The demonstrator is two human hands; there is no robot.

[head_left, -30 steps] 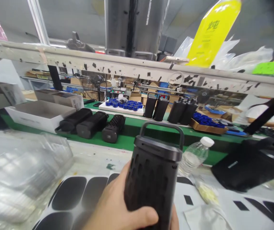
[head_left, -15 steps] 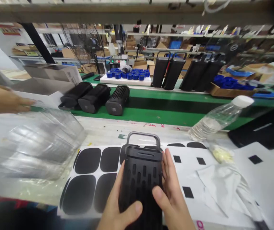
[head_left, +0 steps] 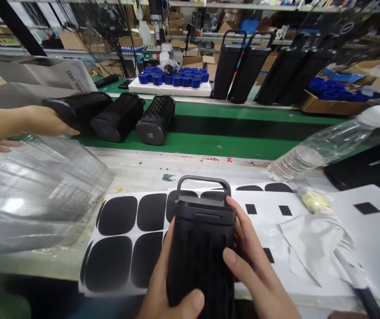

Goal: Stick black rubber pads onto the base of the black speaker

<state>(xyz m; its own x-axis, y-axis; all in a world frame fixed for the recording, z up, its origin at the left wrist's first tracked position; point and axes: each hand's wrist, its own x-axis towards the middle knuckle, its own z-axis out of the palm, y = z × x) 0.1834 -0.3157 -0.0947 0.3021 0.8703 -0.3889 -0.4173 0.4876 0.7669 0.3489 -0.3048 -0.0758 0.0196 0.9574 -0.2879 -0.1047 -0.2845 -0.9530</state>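
Observation:
Between my two hands is a black slotted case (head_left: pixel 203 248) with a loop handle, which looks like a portable speaker. My left hand (head_left: pixel 173 283) wraps its left side, the thumb lying across the front. Along the right edge, my right hand (head_left: pixel 256 266) holds it with the thumb on the front face. The handle points away from me and the case's lower end is cut off by the frame. Under it lie sheets of black rounded stickers (head_left: pixel 116 215), partly covered by the case and my hands.
Another person's hand (head_left: pixel 40 120) reaches in from the left to the nearest of several black cases (head_left: pixel 154 122) on the green belt (head_left: pixel 226 146). Clear plastic bags (head_left: pixel 37 190) lie at left. A water bottle (head_left: pixel 312 153) and white cloth (head_left: pixel 323 248) are at right.
My view has shifted down and closer to the belt. The held case's front has turned darker and its top face shows more. The other person's hand has moved right to the black case.

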